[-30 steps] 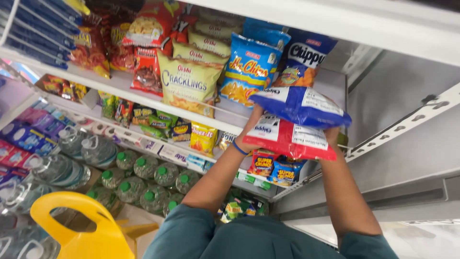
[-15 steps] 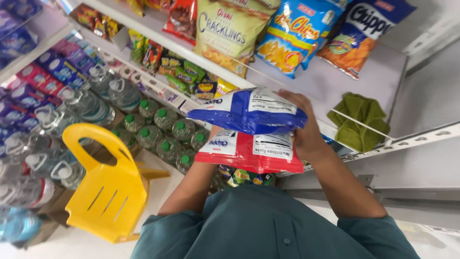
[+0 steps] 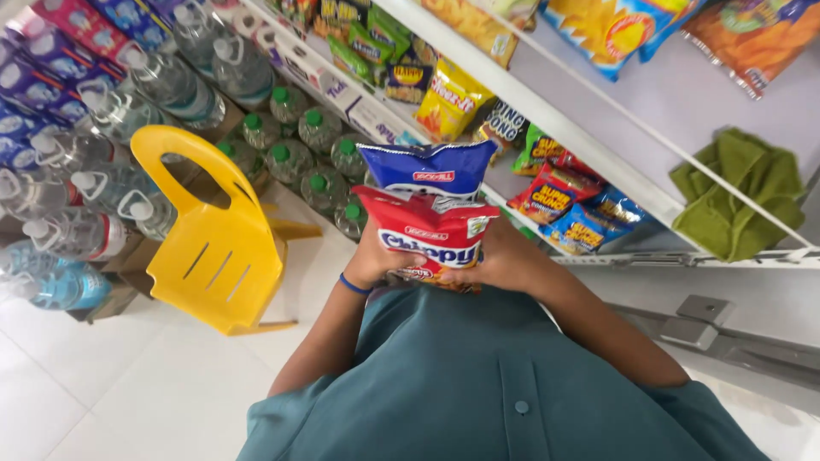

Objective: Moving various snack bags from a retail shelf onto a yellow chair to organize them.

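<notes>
Change: the two snack bags are now sitting lower and closer to the person's chest than half a second before, and they are turned so their fronts are facing the camera; the yellow chair is now showing larger at the left.
Left hand: it is gripping the left edge of the red snack bag, with the fingers closed around the bag; a blue band is sitting on the wrist.
Right hand: it is clamping the right and lower side of the same red bag, with the fingers wrapped on it.
Red snack bag: it is being held just in front of the teal shirt, upright, between both hands.
Blue snack bag: it is standing directly behind the red bag, touching it, and its top is rising above it; which hand is holding it, one cannot tell.
Yellow chair: it is standing to the left of the red bag, well apart, on the white floor.
Water bottles: they are lying beyond the chair, far left of the red bag.
Green-capped bottles: they are standing behind the red bag, up and to the left.
Green cloth: it is lying on the white shelf, far right of the red bag.
Small snack packs: they are resting on the lower shelf, just right of the blue bag.
</notes>
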